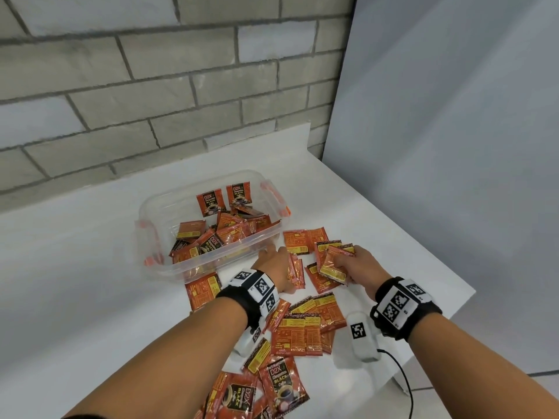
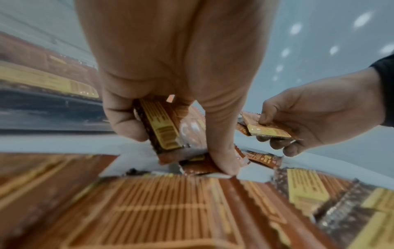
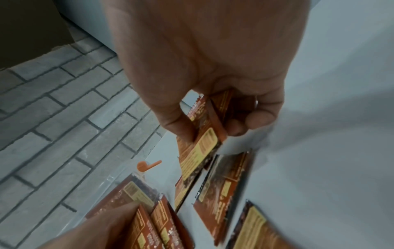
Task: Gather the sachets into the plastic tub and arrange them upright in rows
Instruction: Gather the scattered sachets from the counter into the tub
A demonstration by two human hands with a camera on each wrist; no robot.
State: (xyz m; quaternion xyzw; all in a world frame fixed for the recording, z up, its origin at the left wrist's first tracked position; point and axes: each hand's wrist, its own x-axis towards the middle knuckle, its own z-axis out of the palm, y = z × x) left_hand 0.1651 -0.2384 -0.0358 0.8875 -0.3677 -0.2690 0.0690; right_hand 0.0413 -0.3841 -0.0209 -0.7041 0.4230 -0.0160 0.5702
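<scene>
Gathering: sachets (image 1: 302, 328) are being picked off the white worktop (image 1: 90, 267) beside the clear tub (image 1: 151, 237), judged to be mid-task.
Left hand: the left hand (image 1: 272, 264) is curled round a small stack of sachets (image 2: 162, 124), thumb on one face and fingers on the other; it sits just beside the tub's near wall.
Right hand: the right hand (image 1: 354, 267) pinches a few sachets (image 1: 334, 261) between thumb and fingers, slightly above the loose ones near the tub's right end.
Whereabouts: part of the lot lies in the tub, mostly flat and jumbled, with two leaning upright at the far wall; the rest is scattered on the worktop from the tub to the near edge.
Handling: the sachets are judged light, thin and flexible, with glossy film that may slide within a stack; a firm pinch across the flat faces, near the middle or a sealed end, is likely best.
Risk: a loosely held stack may fan out or shed a sachet.
Axis: each sachet is a short rectangle; those on the worktop lie flat, long axes pointing in mixed directions, mostly label-back up.
Held stacks: the left stack is held on edge, while the right one is tilted, its yellow panel facing up.
</scene>
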